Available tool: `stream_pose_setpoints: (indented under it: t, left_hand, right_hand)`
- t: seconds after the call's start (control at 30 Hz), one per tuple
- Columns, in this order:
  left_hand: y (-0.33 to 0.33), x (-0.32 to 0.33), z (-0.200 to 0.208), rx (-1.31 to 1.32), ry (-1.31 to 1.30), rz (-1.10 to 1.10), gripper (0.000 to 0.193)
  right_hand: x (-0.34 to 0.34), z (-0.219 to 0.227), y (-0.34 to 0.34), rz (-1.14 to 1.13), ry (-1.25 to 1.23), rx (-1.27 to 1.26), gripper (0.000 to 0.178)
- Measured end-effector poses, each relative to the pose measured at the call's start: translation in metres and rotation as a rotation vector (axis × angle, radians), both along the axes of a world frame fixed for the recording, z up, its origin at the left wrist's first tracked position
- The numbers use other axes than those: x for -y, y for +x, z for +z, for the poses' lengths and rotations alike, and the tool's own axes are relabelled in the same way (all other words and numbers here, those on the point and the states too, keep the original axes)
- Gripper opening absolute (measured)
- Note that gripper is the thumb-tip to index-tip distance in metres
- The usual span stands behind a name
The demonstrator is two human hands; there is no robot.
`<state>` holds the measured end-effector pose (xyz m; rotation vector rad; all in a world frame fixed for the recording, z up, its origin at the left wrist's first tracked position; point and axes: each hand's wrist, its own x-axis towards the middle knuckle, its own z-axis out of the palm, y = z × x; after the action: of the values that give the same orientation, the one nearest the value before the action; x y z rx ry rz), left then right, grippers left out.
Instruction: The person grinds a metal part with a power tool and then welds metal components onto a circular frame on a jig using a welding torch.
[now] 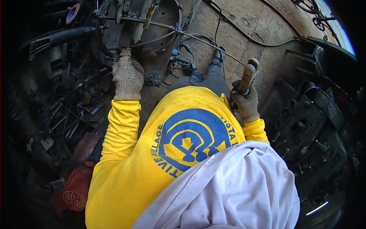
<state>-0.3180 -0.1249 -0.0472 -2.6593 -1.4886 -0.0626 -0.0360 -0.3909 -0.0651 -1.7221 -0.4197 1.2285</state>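
My left hand, in a dotted knit work glove, is closed at the near edge of a round metal hoop, which lies over a dark steel bench. Its fingertips are partly hidden. A clamp with a yellowish handle sits on the hoop's crossing rod. On the right, my gloved right hand is wrapped around the worn tan handle of a tool; its exact kind is unclear. From the hoop a thin metal rod slants down toward that tool.
Scrap metal crowds the left side, with a red cloth below. A dark green machine with knobs stands at right. Cables cross the concrete floor. A power tool lies near my feet.
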Motion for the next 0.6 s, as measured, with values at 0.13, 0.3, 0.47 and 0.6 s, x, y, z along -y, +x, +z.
stream_pose_setpoints:
  t: [0.13,0.3,0.47,0.6]
  left_hand:
    - [-0.01,-0.007,-0.014,0.092,-0.229,0.138,0.033]
    - [-0.013,-0.009,-0.017,0.167,-0.359,0.194,0.047]
    - [-0.011,-0.01,-0.025,0.874,-0.669,0.457,0.047]
    - [0.005,0.004,0.008,-0.005,-0.19,0.145,0.046]
  right_hand:
    - [0.0,-0.001,0.0,-0.01,0.0,0.001,0.035]
    - [-0.003,0.004,0.002,-0.028,-0.017,-0.046,0.034]
    - [-0.005,0.007,0.001,-0.016,-0.027,-0.025,0.032]
    - [-0.004,0.007,-0.001,-0.043,0.002,-0.07,0.03]
